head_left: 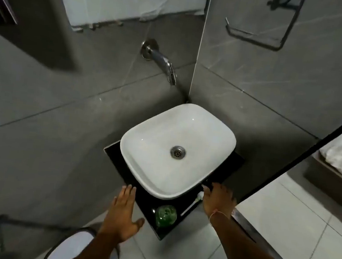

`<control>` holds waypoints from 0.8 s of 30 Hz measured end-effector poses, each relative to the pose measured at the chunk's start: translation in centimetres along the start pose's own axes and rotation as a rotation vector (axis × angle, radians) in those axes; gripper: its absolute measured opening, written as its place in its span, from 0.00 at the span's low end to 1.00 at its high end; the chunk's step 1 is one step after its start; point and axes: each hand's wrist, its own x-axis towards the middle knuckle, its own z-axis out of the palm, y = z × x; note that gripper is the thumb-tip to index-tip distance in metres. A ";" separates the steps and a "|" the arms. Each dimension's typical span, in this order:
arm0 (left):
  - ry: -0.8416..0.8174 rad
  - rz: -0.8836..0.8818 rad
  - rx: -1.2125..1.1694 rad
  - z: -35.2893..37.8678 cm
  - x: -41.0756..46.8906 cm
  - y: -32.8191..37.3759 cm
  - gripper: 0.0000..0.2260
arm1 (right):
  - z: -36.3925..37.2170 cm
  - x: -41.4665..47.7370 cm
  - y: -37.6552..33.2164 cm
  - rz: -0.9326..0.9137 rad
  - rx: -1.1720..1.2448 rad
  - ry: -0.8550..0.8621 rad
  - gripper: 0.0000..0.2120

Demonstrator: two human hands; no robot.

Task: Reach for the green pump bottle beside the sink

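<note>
White basin (pixel 177 151) seated on a black surface (pixel 119 161) in the corner of grey tiled walls, drain (pixel 178 152) at its centre. Left hand (pixel 123 213) flat, fingers straight and together, thumb out, fingertips at the surface's near-left edge beside the basin rim. Right hand (pixel 218 199) spread, fingers straight, resting at the surface's right edge, just beside a white toothbrush (pixel 192 204). Green bottle (pixel 166 215) upright on the surface between both hands. Wall tap (pixel 163 61) above the basin.

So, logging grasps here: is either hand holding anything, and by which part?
Nothing is held. Left hand hovers open; right hand's fingers reach the toothbrush.
</note>
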 end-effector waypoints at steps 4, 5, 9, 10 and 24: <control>-0.148 -0.060 -0.043 4.1 -0.8 0.7 0.48 | 2.8 1.5 0.6 0.275 0.191 -0.218 0.23; -0.151 -0.074 -0.063 4.9 -0.8 1.1 0.48 | 3.4 1.9 0.6 0.321 0.279 -0.251 0.24; -0.126 -0.103 -0.153 6.7 0.0 2.5 0.47 | 5.7 2.9 0.9 0.446 0.498 -0.291 0.29; -0.112 -0.095 -0.180 7.1 0.3 2.7 0.45 | 6.0 3.2 0.9 0.478 0.510 -0.300 0.31; -0.042 -0.055 -0.250 8.2 2.0 1.5 0.33 | 2.5 -1.2 0.5 0.473 1.014 -0.007 0.15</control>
